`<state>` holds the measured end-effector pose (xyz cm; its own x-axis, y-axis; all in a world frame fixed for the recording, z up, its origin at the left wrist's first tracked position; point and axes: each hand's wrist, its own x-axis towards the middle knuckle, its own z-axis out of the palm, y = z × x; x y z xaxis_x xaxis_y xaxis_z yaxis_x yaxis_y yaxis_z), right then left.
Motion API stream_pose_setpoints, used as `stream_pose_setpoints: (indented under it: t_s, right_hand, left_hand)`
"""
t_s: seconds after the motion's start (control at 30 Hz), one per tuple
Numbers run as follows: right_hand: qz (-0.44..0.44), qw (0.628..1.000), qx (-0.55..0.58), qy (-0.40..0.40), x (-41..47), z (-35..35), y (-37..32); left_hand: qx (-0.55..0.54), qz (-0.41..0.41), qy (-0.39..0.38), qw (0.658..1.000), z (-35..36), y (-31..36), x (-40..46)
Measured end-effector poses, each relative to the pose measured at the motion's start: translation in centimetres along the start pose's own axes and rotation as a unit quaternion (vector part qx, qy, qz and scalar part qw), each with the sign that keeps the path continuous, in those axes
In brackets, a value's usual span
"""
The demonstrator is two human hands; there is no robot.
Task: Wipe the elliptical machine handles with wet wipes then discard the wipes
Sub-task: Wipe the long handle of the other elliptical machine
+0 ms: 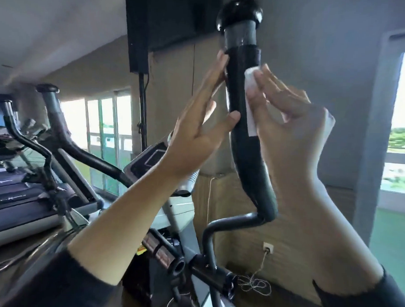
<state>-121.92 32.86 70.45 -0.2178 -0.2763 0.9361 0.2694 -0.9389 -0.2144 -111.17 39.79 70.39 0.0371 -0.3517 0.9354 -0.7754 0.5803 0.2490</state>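
The elliptical's right handle [241, 85] rises in front of me, black grip with a round knob on top. My right hand [287, 119] presses a white wet wipe [250, 100] flat against the handle's right side with straight fingers. My left hand [205, 121] steadies the handle from the left, fingers straight along it and the thumb touching its front. The second handle [53, 111] stands at the far left, apart from both hands.
The machine's console [151, 158] and lower crossbar [170, 253] sit below my arms. A treadmill [18, 199] is at the left. A dark wall panel [160, 21] hangs above. A wall socket with a cord [268, 247] is low on the wall.
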Motion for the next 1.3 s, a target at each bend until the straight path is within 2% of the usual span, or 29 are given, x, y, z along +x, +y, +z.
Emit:
stream_pose_setpoints:
  t_s: [0.13, 0.23, 0.4, 0.53, 0.67, 0.87, 1.17, 1.3]
  right_hand:
    - [-0.023, 0.995, -0.097, 0.015, 1.7, 0.8, -1.4]
    - [-0.024, 0.99, -0.14, 0.014, -0.5, 0.1, -1.8]
    - [-0.074, 0.975, -0.205, 0.029, -3.0, -0.3, -1.9]
    - [-0.13, 0.964, -0.227, 0.054, -0.6, 1.4, -2.4]
    - [-0.137, 0.966, -0.215, 0.051, 0.4, 1.8, -2.6]
    - [-0.171, 0.942, -0.289, 0.014, -4.6, -1.1, -0.5]
    - [-0.181, 0.929, -0.319, 0.051, -3.1, 0.8, -1.5]
    - [-0.179, 0.919, -0.347, 0.049, -7.0, -0.3, -0.6]
  left_hand:
    - [-0.048, 0.013, -0.011, 0.999, -0.1, -0.6, 0.0]
    - [-0.072, 0.024, -0.022, 0.997, -0.2, -1.1, -0.3]
    - [-0.102, 0.024, -0.039, 0.994, -0.3, -1.6, -0.5]
    - [-0.119, 0.015, -0.046, 0.992, -0.2, -1.8, -0.6]
    - [-0.12, 0.016, -0.036, 0.992, 0.0, -2.0, -0.9]
    - [-0.121, 0.037, -0.031, 0.991, 0.9, -2.8, -2.0]
    - [-0.162, 0.049, -0.042, 0.985, 1.8, -4.3, -3.2]
    - [-0.166, 0.069, -0.047, 0.983, 2.4, -5.4, -4.0]
